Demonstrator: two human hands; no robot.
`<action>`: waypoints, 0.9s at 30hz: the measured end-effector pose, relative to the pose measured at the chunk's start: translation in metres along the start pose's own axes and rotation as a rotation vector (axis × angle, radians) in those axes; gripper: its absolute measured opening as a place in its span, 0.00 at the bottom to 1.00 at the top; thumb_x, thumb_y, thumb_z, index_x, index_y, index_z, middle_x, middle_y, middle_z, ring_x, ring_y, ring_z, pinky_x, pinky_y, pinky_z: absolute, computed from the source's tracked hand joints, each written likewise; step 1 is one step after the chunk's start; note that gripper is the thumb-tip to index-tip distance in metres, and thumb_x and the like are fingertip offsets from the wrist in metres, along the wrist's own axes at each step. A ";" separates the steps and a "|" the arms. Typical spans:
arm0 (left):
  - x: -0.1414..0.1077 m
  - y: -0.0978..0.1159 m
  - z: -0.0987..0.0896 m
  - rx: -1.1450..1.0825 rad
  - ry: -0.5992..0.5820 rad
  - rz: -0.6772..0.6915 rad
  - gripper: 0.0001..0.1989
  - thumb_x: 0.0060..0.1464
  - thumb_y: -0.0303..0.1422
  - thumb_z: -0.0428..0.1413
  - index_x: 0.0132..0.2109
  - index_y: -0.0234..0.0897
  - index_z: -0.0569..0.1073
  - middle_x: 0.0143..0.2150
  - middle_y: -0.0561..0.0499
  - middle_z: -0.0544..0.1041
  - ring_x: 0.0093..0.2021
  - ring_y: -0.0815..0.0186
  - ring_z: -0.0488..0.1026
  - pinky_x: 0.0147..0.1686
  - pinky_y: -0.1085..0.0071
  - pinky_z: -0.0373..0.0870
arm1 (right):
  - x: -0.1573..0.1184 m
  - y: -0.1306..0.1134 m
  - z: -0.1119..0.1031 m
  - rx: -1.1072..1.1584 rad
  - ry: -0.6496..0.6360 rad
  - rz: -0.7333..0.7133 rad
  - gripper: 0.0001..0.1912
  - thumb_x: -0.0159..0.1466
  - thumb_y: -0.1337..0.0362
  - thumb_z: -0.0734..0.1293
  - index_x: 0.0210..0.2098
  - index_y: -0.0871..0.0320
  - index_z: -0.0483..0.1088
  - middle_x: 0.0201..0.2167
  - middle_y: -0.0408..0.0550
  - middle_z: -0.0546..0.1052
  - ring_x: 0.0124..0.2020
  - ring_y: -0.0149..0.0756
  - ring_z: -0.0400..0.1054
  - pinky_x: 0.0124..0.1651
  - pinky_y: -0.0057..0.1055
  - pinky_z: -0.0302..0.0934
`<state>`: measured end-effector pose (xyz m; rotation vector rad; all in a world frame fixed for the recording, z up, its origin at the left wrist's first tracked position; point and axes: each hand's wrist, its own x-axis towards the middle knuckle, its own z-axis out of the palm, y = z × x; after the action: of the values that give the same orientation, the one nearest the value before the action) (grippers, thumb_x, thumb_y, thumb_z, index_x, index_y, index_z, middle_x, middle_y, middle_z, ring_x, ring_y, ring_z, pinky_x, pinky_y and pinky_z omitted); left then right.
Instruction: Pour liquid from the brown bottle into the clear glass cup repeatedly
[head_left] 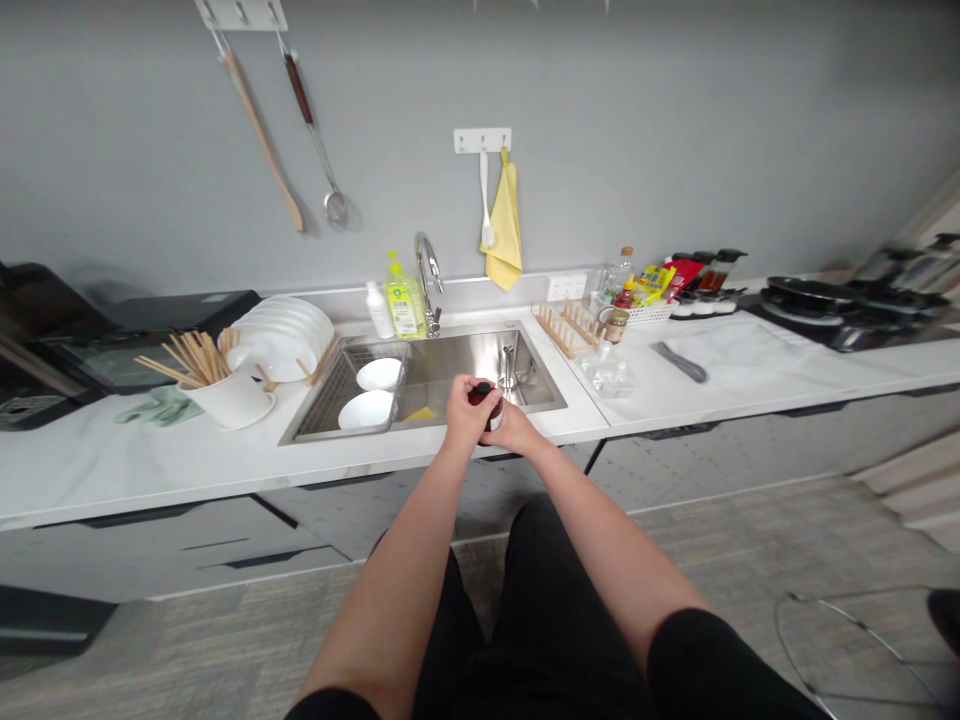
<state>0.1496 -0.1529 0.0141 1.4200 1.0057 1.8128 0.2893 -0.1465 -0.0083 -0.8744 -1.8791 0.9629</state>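
Both of my hands hold a small dark reddish-brown bottle (493,420) with a black cap and a pale label, just over the front edge of the sink (471,352). My left hand (465,408) is closed at its upper left, with fingers by the cap. Around its lower right side wraps my right hand (516,430). My fingers hide much of the bottle. Two white bowls (379,374) lie in the wire drain basket (324,388) at the sink's left. A chrome faucet (426,270) rises behind.
Left of the sink are chopsticks in a white holder (232,402) and racked white plates (304,325). Green dish soap (405,305) stands by the faucet. To the right are a wooden rack (559,330), a jar (613,325), a seasoning basket (649,314) and a stove (847,330).
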 end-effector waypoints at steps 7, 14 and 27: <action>0.001 0.004 -0.003 -0.001 -0.035 -0.028 0.22 0.71 0.53 0.56 0.45 0.40 0.83 0.45 0.44 0.87 0.50 0.53 0.84 0.56 0.57 0.78 | 0.000 0.005 0.002 -0.053 0.047 0.028 0.44 0.51 0.60 0.83 0.66 0.55 0.73 0.54 0.50 0.87 0.54 0.54 0.82 0.59 0.46 0.75; -0.005 0.000 -0.002 -0.020 0.070 0.031 0.25 0.75 0.59 0.50 0.50 0.44 0.76 0.46 0.46 0.86 0.49 0.56 0.83 0.57 0.57 0.79 | 0.000 -0.005 0.000 -0.029 0.022 -0.038 0.52 0.52 0.62 0.82 0.75 0.51 0.67 0.65 0.51 0.83 0.63 0.55 0.80 0.67 0.46 0.72; -0.003 -0.002 -0.003 -0.021 0.048 -0.014 0.29 0.76 0.60 0.46 0.53 0.42 0.80 0.47 0.44 0.87 0.51 0.54 0.85 0.59 0.56 0.79 | -0.001 -0.002 -0.001 -0.071 0.045 0.034 0.45 0.51 0.59 0.83 0.67 0.53 0.73 0.58 0.50 0.86 0.57 0.54 0.81 0.63 0.45 0.73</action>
<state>0.1476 -0.1549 0.0105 1.3593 1.0155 1.8501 0.2903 -0.1483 -0.0066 -0.9655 -1.8747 0.8946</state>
